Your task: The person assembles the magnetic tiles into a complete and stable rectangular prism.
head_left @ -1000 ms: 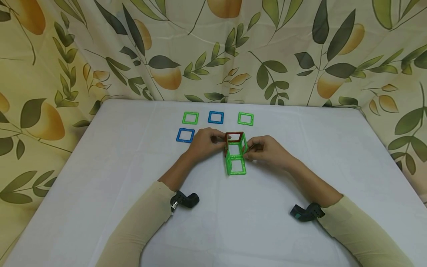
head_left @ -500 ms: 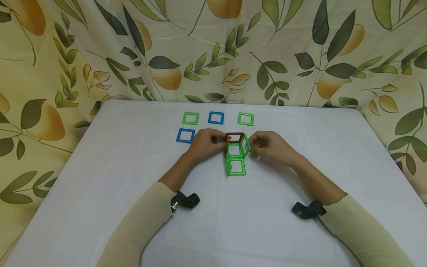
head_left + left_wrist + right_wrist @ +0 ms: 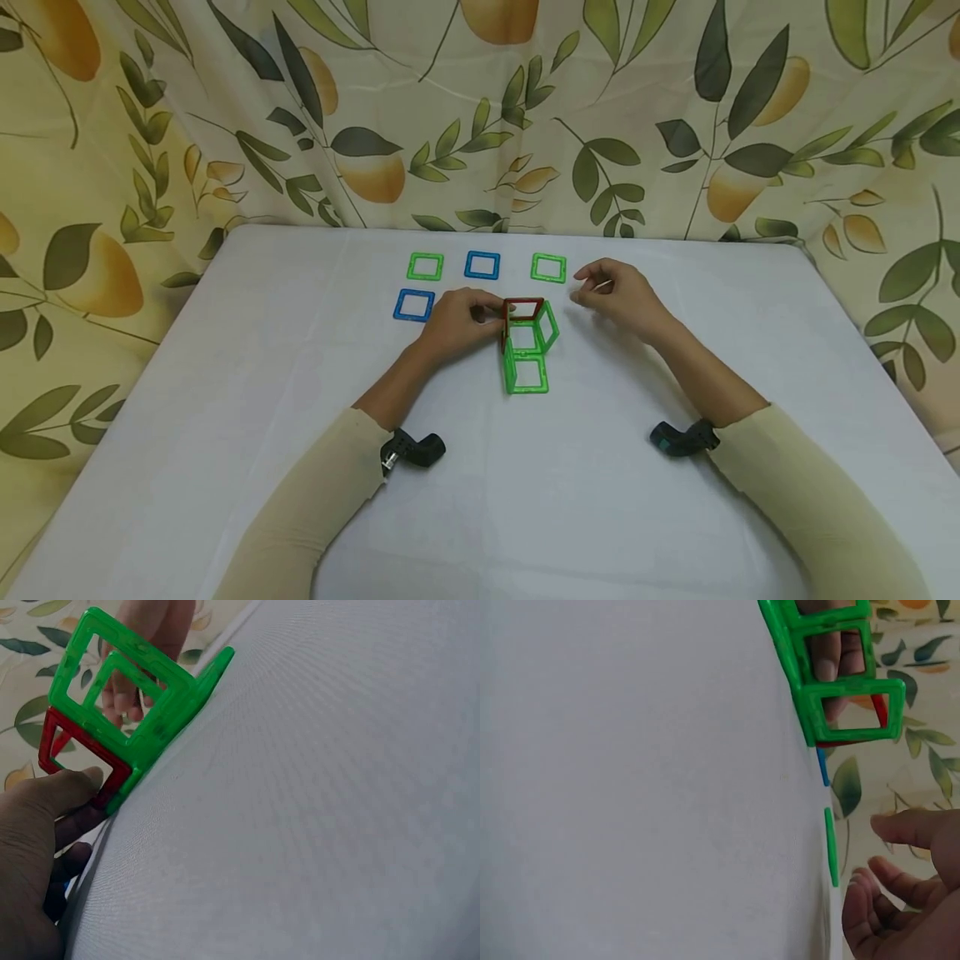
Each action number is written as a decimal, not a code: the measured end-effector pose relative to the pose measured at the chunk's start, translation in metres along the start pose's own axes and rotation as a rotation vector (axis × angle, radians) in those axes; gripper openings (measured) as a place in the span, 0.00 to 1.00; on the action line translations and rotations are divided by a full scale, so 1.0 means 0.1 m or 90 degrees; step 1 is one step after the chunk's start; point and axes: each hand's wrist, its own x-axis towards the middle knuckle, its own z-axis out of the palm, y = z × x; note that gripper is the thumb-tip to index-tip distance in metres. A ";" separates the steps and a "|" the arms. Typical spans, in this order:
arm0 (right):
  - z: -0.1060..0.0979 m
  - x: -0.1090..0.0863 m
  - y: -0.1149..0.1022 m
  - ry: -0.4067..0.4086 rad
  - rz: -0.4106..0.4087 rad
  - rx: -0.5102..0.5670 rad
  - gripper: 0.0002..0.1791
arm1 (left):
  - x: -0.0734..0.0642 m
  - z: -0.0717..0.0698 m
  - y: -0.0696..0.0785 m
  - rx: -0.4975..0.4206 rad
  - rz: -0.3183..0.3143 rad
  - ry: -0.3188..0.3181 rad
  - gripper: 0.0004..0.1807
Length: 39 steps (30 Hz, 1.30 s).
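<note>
My left hand (image 3: pixel 461 325) pinches a red magnetic tile (image 3: pixel 88 741) between thumb and fingers, at the left side of a small open structure. A second red tile (image 3: pixel 522 300) stands at its back. On the right, a green tile (image 3: pixel 553 319) stands tilted outward. Another green tile (image 3: pixel 530 390) lies flat at the front, with an upright green one (image 3: pixel 509 375) along its left edge. My right hand (image 3: pixel 622 296), its fingers loosely bent and holding nothing, hovers just right of a loose green tile (image 3: pixel 548 280).
Behind the structure lie a blue tile (image 3: pixel 482 277) and a green tile (image 3: pixel 425 277) flat on the white table (image 3: pixel 495 500). Another blue tile (image 3: pixel 412 317) lies beside the left hand. A patterned curtain (image 3: pixel 450 100) hangs behind the table's far edge.
My right hand has let go of the right-hand green tile and moved back and right, toward the loose green tile. That standing tile now leans outward. The left hand stays in place.
</note>
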 end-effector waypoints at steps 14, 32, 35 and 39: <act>0.05 0.47 -0.02 -0.009 0.044 -0.082 0.33 | 0.01 -0.01 -0.02 0.001 0.000 0.001 0.13; 0.08 0.56 0.02 0.014 0.048 -0.111 0.31 | 0.01 0.00 -0.02 0.004 -0.003 -0.003 0.14; 0.09 0.54 0.02 0.034 0.062 -0.064 0.32 | 0.01 0.00 -0.03 0.004 -0.004 -0.002 0.14; 0.10 0.50 0.01 0.058 0.066 -0.012 0.32 | 0.01 0.01 -0.03 0.003 -0.008 -0.003 0.14</act>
